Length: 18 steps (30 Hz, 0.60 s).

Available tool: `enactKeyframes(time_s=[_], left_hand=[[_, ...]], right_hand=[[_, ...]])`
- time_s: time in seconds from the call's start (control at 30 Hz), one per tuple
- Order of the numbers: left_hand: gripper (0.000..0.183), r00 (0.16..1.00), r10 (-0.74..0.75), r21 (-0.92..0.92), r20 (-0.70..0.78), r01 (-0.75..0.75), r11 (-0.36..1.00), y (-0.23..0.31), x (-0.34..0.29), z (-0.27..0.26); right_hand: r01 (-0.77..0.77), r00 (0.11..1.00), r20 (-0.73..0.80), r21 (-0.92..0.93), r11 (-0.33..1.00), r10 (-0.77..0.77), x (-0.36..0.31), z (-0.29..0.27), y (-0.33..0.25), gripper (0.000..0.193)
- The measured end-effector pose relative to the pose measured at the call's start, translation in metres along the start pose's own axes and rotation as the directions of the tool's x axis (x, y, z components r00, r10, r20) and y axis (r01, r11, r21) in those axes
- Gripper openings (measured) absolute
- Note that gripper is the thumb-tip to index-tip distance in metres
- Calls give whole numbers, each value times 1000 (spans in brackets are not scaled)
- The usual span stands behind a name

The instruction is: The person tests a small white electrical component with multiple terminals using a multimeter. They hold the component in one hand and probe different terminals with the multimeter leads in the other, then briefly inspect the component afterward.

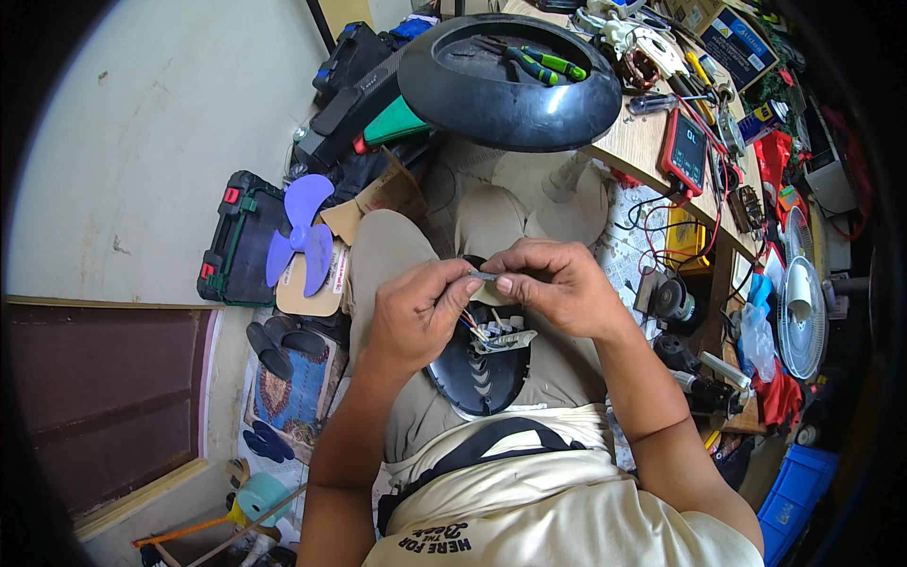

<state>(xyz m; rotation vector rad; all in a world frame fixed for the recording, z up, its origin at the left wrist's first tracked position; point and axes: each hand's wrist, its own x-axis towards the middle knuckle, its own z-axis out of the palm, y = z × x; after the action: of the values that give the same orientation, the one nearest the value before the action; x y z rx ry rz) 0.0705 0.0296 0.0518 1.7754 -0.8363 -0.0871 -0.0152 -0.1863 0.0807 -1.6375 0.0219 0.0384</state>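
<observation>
Over my lap, my left hand (422, 310) and my right hand (557, 282) meet with thumbs and index fingers pinched. Between the fingertips runs a small, thin grey piece (485, 276), held at both ends; its kind is too small to make out. Right below lies a black fan base part (480, 376), rounded and tapering, with a row of arrow-shaped marks. A white switch block (501, 336) with several thin coloured wires (473, 326) sits at its upper end, partly hidden by my hands.
A black rounded tub (510, 113) with green-handled pliers (539, 66) stands ahead. The wooden table (642, 156) at right carries a red multimeter (684, 151) and a screwdriver (661, 104). Purple fan blades (300, 238) lean by a black tool case (248, 241) at left.
</observation>
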Motion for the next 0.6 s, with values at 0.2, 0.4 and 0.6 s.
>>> enactKeyframes(time_s=[0.2,0.4,0.6], left_hand=[[16,999,-17,24,-36,18,1000,11,-2,4],[14,996,-35,-96,-84,27,995,13,-4,11],[11,987,-69,-55,-146,61,997,15,-5,11]], right_hand=[[147,978,-84,-365,919,-190,-1,8,-4,17],[142,954,-204,-342,929,-221,-6,21,-2,12],[365,857,-62,-626,689,-511,0,18,-1,22]])
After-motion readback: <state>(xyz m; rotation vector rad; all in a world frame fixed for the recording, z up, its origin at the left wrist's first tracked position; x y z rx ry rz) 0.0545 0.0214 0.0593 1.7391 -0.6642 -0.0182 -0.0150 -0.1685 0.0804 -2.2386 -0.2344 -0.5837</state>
